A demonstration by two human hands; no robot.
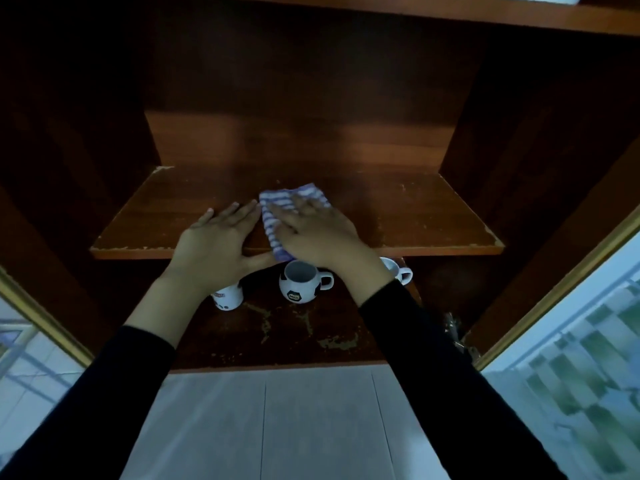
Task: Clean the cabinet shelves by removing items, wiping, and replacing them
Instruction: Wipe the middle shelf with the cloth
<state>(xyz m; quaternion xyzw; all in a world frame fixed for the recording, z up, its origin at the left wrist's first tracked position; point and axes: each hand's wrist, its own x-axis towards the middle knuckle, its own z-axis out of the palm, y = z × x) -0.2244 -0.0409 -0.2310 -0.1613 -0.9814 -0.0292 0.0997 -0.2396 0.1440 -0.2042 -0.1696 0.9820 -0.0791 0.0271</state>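
The right hand is laid flat, fingers straight and spread, on a striped cloth, which is pressed onto the middle shelf at the middle of its front edge. The left hand is rested flat on bare wood just beside the cloth, with nothing held. On the lower shelf, a football-patterned mug is seen between two white mugs, partly hidden.
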